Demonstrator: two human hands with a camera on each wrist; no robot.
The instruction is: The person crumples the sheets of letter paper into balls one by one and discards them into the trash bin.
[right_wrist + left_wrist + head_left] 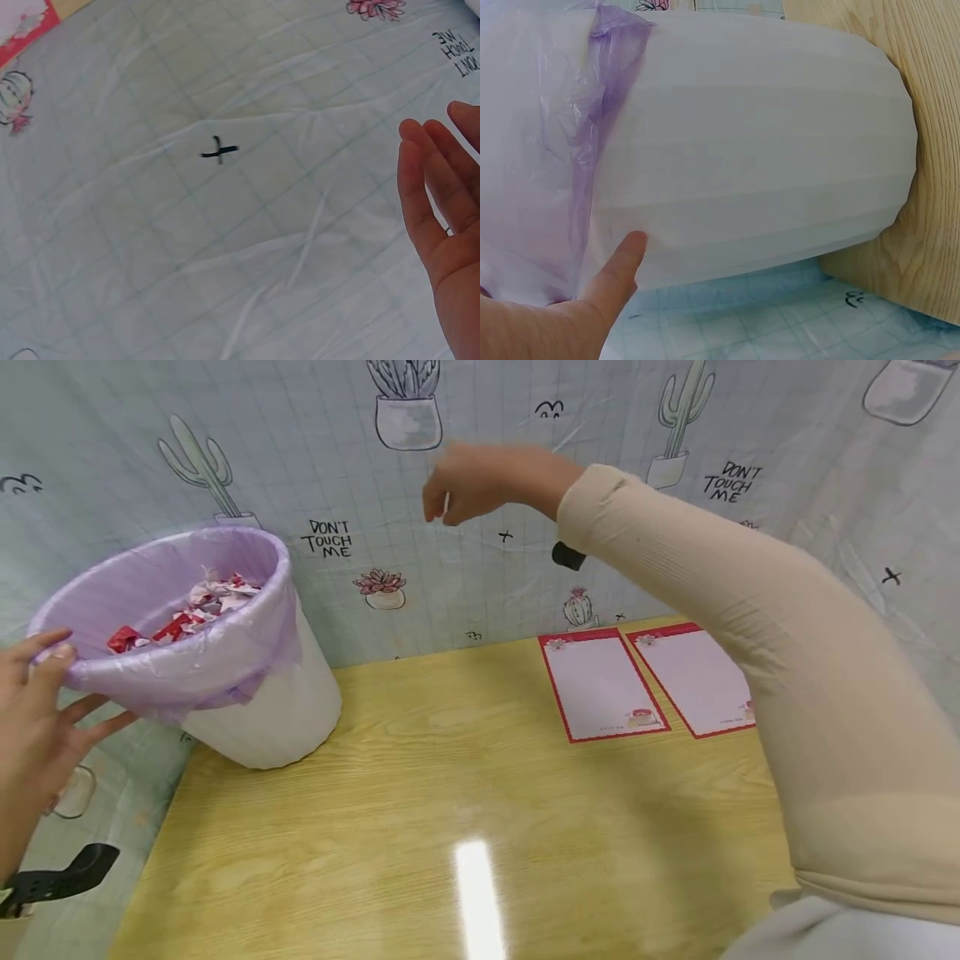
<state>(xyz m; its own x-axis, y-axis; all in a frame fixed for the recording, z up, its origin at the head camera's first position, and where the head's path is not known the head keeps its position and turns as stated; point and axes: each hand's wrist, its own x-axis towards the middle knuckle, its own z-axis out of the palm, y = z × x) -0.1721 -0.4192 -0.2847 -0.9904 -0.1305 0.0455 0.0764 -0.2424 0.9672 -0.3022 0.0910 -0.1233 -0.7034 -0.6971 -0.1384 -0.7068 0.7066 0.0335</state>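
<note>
My left hand (37, 727) holds the near left rim of a white trash bin (273, 722), with fingers spread down its outside. A purple plastic liner (262, 635) is folded over that rim. In the left wrist view, one finger (622, 262) lies straight against the bin's ribbed wall below the liner. Crumpled red and white wrappers (180, 625) lie inside the bin. My right hand (476, 481) is raised in the air to the right of the bin, in front of the patterned backdrop. Its fingers (416, 180) are loosely bent and hold nothing.
Two red-bordered sheets (603, 685) lie side by side at the back right of the wooden table (420, 793). Behind stands a cloth backdrop (480, 585) printed with cacti and lettering. My right sleeve (795, 652) covers part of the farther sheet.
</note>
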